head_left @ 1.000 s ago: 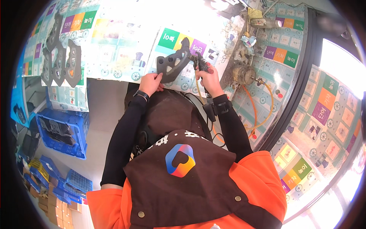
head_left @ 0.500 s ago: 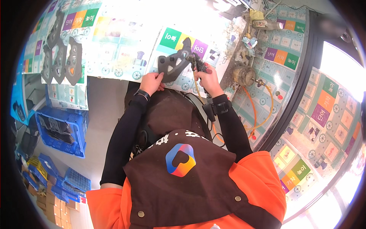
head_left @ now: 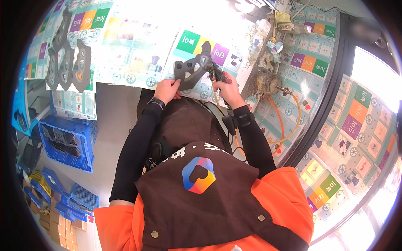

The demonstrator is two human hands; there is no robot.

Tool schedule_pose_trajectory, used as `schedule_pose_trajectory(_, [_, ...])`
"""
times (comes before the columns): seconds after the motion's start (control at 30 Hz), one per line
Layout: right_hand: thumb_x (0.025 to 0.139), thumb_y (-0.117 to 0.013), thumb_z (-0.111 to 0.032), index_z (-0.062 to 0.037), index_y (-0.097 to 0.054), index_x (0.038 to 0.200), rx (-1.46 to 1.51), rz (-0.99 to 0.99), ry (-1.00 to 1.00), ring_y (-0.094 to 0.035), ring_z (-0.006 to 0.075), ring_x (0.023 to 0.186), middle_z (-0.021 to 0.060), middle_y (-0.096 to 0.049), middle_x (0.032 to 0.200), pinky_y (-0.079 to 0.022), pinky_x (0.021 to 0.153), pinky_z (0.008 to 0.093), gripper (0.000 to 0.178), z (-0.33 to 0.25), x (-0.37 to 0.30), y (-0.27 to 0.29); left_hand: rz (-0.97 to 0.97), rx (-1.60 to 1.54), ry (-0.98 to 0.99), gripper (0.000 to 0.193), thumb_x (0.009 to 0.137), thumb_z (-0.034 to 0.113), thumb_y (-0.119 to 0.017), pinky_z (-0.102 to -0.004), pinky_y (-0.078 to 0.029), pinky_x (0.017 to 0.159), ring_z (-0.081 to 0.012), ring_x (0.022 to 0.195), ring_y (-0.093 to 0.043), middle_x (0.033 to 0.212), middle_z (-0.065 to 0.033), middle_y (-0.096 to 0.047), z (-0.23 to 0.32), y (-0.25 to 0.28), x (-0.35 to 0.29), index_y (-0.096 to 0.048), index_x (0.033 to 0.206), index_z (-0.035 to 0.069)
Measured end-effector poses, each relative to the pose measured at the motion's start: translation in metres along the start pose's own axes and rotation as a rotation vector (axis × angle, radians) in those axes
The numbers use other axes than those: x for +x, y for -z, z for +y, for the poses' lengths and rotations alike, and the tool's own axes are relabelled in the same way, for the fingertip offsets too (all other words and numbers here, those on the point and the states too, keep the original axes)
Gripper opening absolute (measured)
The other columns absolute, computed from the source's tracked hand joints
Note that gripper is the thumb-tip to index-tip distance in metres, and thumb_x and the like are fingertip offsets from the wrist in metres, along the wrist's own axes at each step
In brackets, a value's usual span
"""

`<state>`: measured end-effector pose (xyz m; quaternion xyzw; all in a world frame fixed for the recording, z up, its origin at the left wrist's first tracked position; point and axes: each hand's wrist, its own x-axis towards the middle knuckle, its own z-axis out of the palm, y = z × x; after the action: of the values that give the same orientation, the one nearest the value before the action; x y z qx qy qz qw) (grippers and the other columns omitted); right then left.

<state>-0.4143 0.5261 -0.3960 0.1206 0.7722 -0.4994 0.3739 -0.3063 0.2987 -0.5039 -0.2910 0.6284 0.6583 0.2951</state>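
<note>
Paper-covered worktop [head_left: 119,69]: left hand [head_left: 168,90] pinches near edge of dark grey cut-out plate [head_left: 188,81] just beyond its fingertips; right hand [head_left: 229,92] grips black gun-shaped tool [head_left: 217,75]. Plate probably light, stiffish; rim hold suits.

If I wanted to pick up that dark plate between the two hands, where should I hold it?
Probably by the broad left end of the dark plate, coming from the person's left: that end is wide, and the tool in the right hand crowds the opposite side. The left hand touches the plate's lower edge near there.
</note>
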Motion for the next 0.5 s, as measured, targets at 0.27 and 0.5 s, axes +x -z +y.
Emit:
schedule_pose_trajectory(0.27, [0.077, -0.059, 0.002, 0.0022, -0.061, 0.093, 0.034, -0.033, 0.006, -0.059, 0.0137, 0.065, 0.006, -0.062, 0.078, -0.046, 0.061, 0.0282, 0.016, -0.01, -0.001, -0.007, -0.01, -0.003, 0.026, 0.043, 0.106, 0.033, -0.057, -0.028, -0.057, 0.055, -0.0197, 0.063, -0.075, 0.077, -0.0137, -0.075, -0.002, 0.0, 0.001, -0.071, 0.097, -0.006])
schedule_pose_trajectory(0.5, [0.077, -0.059, 0.003, 0.0016, -0.06, 0.092, 0.037, -0.091, -0.011, -0.058, 0.0135, 0.065, 0.0057, -0.06, 0.077, -0.046, 0.062, 0.0282, 0.015, -0.016, -0.005, -0.014, 0.008, 0.025, 0.004, 0.043, 0.105, 0.033, -0.058, -0.0283, -0.057, 0.054, -0.0191, 0.061, -0.074, 0.074, -0.0126, -0.075, -0.006, 0.0, 0.003, -0.071, 0.094, -0.006])
